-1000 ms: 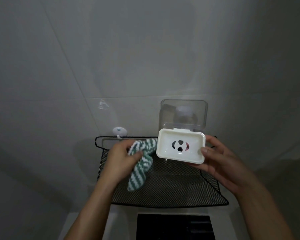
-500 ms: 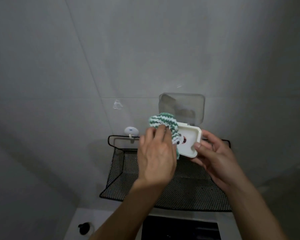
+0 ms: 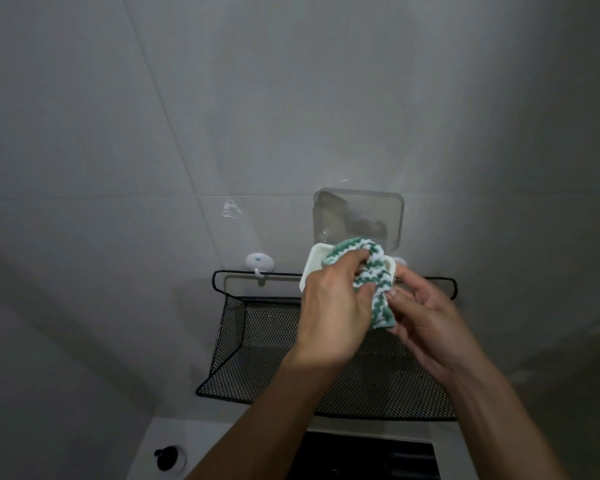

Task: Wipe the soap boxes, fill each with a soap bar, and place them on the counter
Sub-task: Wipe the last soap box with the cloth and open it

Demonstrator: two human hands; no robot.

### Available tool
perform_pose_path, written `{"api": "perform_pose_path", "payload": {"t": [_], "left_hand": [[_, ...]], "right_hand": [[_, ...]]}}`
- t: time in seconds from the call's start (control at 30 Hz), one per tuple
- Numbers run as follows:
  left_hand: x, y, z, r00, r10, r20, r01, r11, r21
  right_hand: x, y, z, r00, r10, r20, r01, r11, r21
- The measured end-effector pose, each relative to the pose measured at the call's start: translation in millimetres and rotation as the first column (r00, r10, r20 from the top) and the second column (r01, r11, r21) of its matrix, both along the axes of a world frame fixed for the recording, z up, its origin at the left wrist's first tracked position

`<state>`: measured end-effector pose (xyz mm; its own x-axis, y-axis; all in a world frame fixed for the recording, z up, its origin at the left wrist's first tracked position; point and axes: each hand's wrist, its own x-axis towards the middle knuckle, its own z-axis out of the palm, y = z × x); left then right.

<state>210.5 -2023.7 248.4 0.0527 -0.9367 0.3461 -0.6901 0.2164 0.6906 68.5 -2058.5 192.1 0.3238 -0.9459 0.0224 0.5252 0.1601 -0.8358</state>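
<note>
A white soap box [image 3: 313, 263] is held up in front of the tiled wall, above a black mesh shelf. Its clear lid [image 3: 358, 216] stands open behind it. My left hand [image 3: 333, 310] presses a green-and-white striped cloth [image 3: 371, 275] into the box, and the cloth covers most of its inside. My right hand [image 3: 426, 323] grips the box from the right and underneath, thumb against the cloth's hanging end. No soap bar is visible.
A black wire mesh shelf [image 3: 257, 344] hangs on the wall under my hands. A white suction hook [image 3: 260, 263] sits at its upper left. Below are a dark panel [image 3: 368, 455] and a small black-capped bottle [image 3: 168, 459] on a white ledge.
My left hand brought the cloth from the left of the box onto it and pushed it across the inside. The box is now mostly covered, and the view has shifted slightly.
</note>
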Motion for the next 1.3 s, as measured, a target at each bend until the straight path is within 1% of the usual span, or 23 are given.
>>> {"api": "perform_pose_path", "payload": {"t": [0.1,0.2,0.3,0.37,0.43,0.5,0.63,0.73,0.8,0.87,1.0,1.1,1.13,1.2,1.3], "left_hand": [[-1.0,-0.4,2.3,0.998,-0.061,-0.008,0.061,0.998,0.028],[-0.9,-1.9,4.5,0.988,-0.153,0.021,0.151,0.986,0.077],[0.3,-2.5,5.7,0.986,-0.169,0.006,0.168,0.983,0.075],[2.8,-1.7,4.8,0.982,-0.184,0.033,0.181,0.98,0.085],[5.1,-0.5,4.3,0.968,-0.232,0.092,0.221,0.969,0.114],[7.9,-0.6,5.3,0.946,-0.269,0.183,0.245,0.959,0.14],[14.8,-2.8,12.3,0.875,-0.326,0.359,0.28,0.944,0.173],[17.0,-2.3,15.7,0.784,-0.321,0.531,0.29,0.946,0.144],[17.5,-2.2,14.5,0.754,-0.313,0.577,0.303,0.946,0.116],[17.0,-3.3,11.6,0.772,-0.316,0.552,0.311,0.944,0.106],[6.9,1.0,4.7,0.882,-0.29,0.373,0.284,0.956,0.071],[1.5,5.2,1.3,0.917,-0.263,0.301,0.269,0.963,0.024],[2.2,5.4,1.9,0.911,-0.271,0.311,0.279,0.96,0.02],[5.1,4.5,4.3,0.88,-0.286,0.379,0.303,0.953,0.016],[10.5,3.7,5.3,0.808,-0.31,0.501,0.352,0.936,0.01]], "right_hand": [[-0.9,0.0,0.5,0.999,0.038,0.031,-0.038,0.999,0.01],[-0.5,0.9,-0.4,0.997,0.042,0.067,-0.044,0.999,0.031],[-1.7,2.9,2.2,0.993,0.056,0.099,-0.061,0.997,0.039],[-5.7,2.6,3.6,0.992,0.054,0.11,-0.061,0.996,0.058],[-10.1,2.2,5.3,0.994,0.05,0.093,-0.056,0.997,0.059],[-12.6,2.7,7.1,0.995,0.06,0.077,-0.063,0.997,0.041],[-16.5,2.8,10.4,0.999,0.042,0.028,-0.043,0.999,0.028],[-17.1,3.7,11.3,0.999,0.036,-0.012,-0.036,0.999,0.036],[-15.6,5.1,11.5,0.999,0.027,-0.044,-0.025,0.999,0.042],[-14.1,5.7,11.6,0.999,0.003,-0.054,0.0,0.998,0.057],[-12.8,5.7,13.9,1.0,-0.019,-0.014,0.02,0.997,0.069],[-15.5,5.6,15.7,1.0,-0.017,0.007,0.017,0.998,0.065],[-16.9,5.8,16.3,1.0,-0.021,0.001,0.021,0.998,0.065],[-19.5,5.8,17.3,0.999,-0.033,-0.037,0.035,0.997,0.062],[-20.1,6.2,16.2,0.995,-0.044,-0.086,0.05,0.996,0.077]]}}
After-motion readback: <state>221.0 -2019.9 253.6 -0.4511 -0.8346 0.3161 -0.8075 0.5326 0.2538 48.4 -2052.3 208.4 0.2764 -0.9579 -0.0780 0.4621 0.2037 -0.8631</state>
